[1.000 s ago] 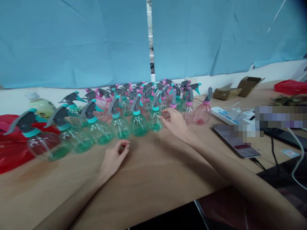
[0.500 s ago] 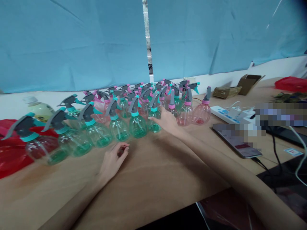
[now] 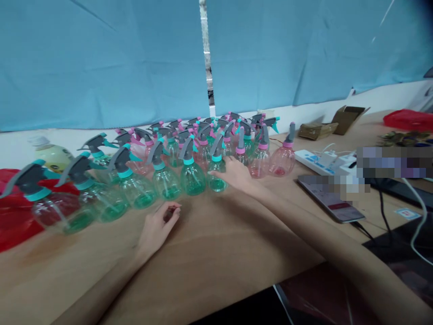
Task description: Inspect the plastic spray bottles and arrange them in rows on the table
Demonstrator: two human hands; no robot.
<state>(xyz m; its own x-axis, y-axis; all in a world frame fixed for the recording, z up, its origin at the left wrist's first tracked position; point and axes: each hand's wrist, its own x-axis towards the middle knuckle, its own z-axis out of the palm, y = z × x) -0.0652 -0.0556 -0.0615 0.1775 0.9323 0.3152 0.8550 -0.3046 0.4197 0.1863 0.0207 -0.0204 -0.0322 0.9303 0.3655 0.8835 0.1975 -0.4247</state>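
My right hand (image 3: 235,174) is closed around the side of a green spray bottle (image 3: 217,180) with a grey and turquoise trigger head. Its thumb lies across the front of the bottle, while the other fingers are partly hidden behind it. The bottle stands upright at the front of a crowd of spray bottles. Just left of it is another green spray bottle (image 3: 193,178). My left hand (image 3: 157,228) rests on the table, fingers loosely curled towards the thumb, with nothing visible in it. The nearest bottle to that hand is a green spray bottle (image 3: 167,183) behind it.
Pink spray bottles (image 3: 282,158) stand to the right. A red plastic bag (image 3: 16,216) and a pale bottle (image 3: 52,155) lie at the left. On the right are a phone (image 3: 329,198), a white power strip (image 3: 311,160), cables and an opened cardboard box (image 3: 348,119).
My right hand and the green spray bottle have shifted slightly towards me. My left hand has stayed in place on the table. The view has moved a little.
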